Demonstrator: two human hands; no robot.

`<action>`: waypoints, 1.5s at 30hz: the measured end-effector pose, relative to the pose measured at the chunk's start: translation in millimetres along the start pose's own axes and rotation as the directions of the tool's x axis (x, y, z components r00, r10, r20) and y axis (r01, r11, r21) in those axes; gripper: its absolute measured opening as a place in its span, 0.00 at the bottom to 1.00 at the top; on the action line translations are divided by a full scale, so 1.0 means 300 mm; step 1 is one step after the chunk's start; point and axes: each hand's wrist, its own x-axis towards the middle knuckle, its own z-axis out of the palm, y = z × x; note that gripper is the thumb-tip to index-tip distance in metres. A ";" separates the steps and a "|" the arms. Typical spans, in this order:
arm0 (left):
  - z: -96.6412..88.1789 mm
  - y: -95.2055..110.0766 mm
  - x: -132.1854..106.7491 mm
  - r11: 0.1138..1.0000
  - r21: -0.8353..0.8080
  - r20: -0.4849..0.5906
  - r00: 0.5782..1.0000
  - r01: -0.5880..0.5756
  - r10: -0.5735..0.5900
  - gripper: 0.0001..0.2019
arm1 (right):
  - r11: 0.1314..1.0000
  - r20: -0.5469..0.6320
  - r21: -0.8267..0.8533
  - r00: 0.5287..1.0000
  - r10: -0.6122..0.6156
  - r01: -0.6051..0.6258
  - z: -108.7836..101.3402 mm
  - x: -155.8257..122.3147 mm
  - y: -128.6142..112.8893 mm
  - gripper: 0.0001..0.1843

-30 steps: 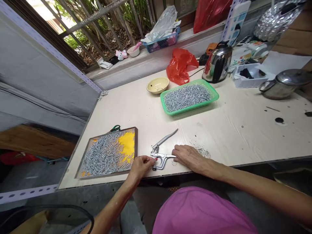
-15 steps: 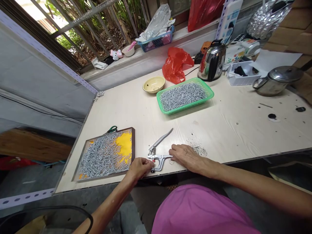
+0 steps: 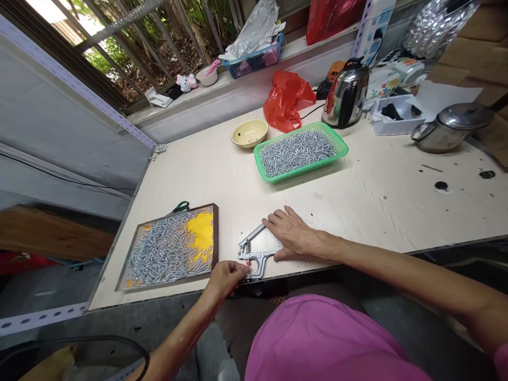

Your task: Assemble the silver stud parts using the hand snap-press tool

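Head: R fingers (image 3: 279,218) spread, on lever (image 3: 253,233)

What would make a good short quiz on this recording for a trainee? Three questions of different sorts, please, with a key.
1. Multiple choice: which thing is the right hand touching?
A) a kettle
B) a silver plier-like tool
C) a red plastic bag

2. True or false: in the picture, the cream bowl stands to the left of the green basket.

3. Fill in the colour: the left hand is at one end of the tool, close to a small ____ part.

Key: 1. B; 2. True; 3. red.
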 end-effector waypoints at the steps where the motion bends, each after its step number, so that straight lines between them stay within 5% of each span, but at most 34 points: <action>1: 0.001 0.000 0.000 1.000 -0.003 -0.004 1.000 0.004 -0.004 0.24 | 1.000 0.002 -0.004 1.000 0.005 -0.005 -0.003 -0.003 -0.003 0.48; 12: 0.005 -0.025 -0.002 1.000 0.013 -0.006 1.000 0.025 -0.025 0.25 | 0.998 -0.029 -0.052 0.999 -0.025 0.024 0.009 -0.023 -0.015 0.30; 15: -0.007 -0.023 -0.020 0.984 0.159 -0.095 0.990 -0.086 0.102 0.23 | 0.999 -0.030 -0.048 0.999 -0.026 0.025 0.010 -0.032 -0.022 0.27; 17: -0.008 -0.010 -0.034 0.915 0.323 -0.197 0.928 -0.243 0.316 0.20 | 0.999 -0.035 -0.047 0.999 -0.021 0.019 0.011 -0.035 -0.026 0.26; 19: 0.003 0.012 -0.038 0.780 0.483 -0.220 0.807 -0.397 0.548 0.14 | 0.999 -0.038 -0.052 0.999 -0.016 0.014 0.012 -0.037 -0.031 0.26; 22: 0.039 0.053 -0.011 0.551 0.648 -0.095 0.661 -0.527 0.744 0.16 | 0.998 -0.041 -0.055 0.999 -0.010 0.008 0.013 -0.040 -0.040 0.27; 24: 0.063 0.079 0.022 0.434 0.704 0.016 0.623 -0.562 0.782 0.23 | 0.999 -0.035 -0.050 0.999 0.004 -0.006 0.011 -0.047 -0.045 0.28; 30: 0.072 0.139 0.080 0.287 0.760 0.219 0.646 -0.583 0.731 0.31 | 0.997 -0.046 -0.007 0.996 0.083 -0.083 0.009 -0.088 -0.035 0.35; 34: 0.064 0.174 0.089 0.236 0.775 0.288 0.660 -0.586 0.694 0.35 | 0.996 -0.051 -0.029 0.996 0.079 -0.080 0.010 -0.095 -0.034 0.31; 38: 0.064 0.190 0.098 0.225 0.758 0.330 0.658 -0.612 0.677 0.27 | 0.995 -0.028 -0.020 0.995 0.095 -0.095 0.014 -0.086 -0.042 0.24; 45: 0.085 0.168 0.098 0.255 0.785 0.253 0.668 -0.565 0.700 0.11 | 0.999 -0.046 0.025 0.999 0.021 -0.019 0.069 -0.070 -0.027 0.05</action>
